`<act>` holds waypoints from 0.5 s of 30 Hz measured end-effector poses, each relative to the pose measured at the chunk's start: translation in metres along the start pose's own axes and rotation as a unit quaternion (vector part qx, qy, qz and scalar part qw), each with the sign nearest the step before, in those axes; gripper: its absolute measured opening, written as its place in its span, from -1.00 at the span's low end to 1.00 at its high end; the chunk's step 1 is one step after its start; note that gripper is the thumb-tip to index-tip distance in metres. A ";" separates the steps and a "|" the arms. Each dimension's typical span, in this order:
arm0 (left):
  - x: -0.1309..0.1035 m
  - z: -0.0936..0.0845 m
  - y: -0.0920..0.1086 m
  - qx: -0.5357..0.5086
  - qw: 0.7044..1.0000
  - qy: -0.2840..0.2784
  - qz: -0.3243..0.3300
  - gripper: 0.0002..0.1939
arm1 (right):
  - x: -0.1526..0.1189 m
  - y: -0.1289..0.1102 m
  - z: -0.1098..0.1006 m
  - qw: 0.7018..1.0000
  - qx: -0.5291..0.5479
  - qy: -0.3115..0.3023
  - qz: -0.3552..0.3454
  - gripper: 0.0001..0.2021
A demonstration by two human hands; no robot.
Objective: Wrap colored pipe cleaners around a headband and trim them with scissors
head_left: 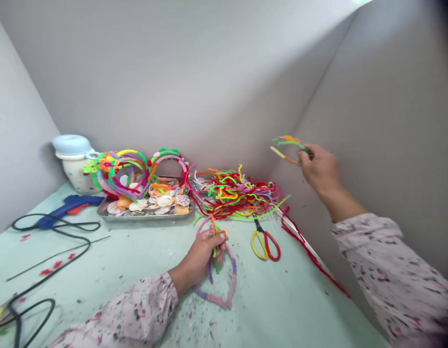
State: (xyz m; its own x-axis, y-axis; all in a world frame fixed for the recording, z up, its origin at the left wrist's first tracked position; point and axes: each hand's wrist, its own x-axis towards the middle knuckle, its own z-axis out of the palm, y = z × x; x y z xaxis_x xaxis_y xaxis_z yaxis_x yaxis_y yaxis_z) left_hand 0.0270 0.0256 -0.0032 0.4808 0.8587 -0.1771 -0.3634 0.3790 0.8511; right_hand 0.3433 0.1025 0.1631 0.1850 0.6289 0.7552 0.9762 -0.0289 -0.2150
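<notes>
My left hand (202, 256), low in the middle, is closed on several short green, orange and purple pipe cleaners (213, 227). A loop wrapped in pink and purple pipe cleaner (233, 280) hangs beside and below those fingers; whether they grip it too is partly hidden. Raised at the right, my right hand (320, 169) pinches a small bunch of yellow, orange and green pipe cleaners (287, 144), well above the table. Between and beyond the hands lies a tangled pile of coloured pipe cleaners (241, 191). Scissors (265, 244) with yellow and red handles rest before the pile.
A metal tray (147, 218) of seashells (162, 200) stands at the back left, with colourful fuzzy headbands (127, 169) on it. Left of it are a blue glue gun (64, 210), its black cable (88, 246) and a lidded cup (77, 166). Grey walls (209, 87) enclose the table.
</notes>
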 end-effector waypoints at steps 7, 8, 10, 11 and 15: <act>0.000 -0.001 -0.002 0.004 1.000 -0.007 0.005 -0.79 | -0.057 -0.013 0.075 0.974 0.011 -0.192 -0.116 -0.75; 0.000 -0.001 -0.002 0.005 1.000 -0.008 0.006 -0.79 | -0.064 -0.013 0.079 0.968 0.018 -0.214 -0.129 -0.73; -0.001 -0.001 -0.002 0.009 1.000 -0.011 0.007 -0.80 | -0.073 -0.012 0.076 0.962 0.024 -0.231 -0.141 -0.57; -0.001 -0.001 -0.002 0.012 1.000 -0.012 0.006 -0.80 | -0.075 -0.010 0.070 0.964 0.023 -0.228 -0.136 -0.52; -0.001 0.000 -0.001 0.019 1.000 -0.011 0.005 -0.83 | -0.082 0.010 0.025 0.977 -0.054 -0.183 -0.093 -0.52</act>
State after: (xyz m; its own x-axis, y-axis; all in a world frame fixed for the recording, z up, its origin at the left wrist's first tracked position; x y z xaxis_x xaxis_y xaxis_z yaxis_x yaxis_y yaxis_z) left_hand 0.0266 0.0243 -0.0035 0.4955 0.8541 -0.1578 -0.3372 0.3566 0.8713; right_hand 0.3352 0.0702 0.0838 -0.0312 0.8665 0.4982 0.9990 0.0434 -0.0129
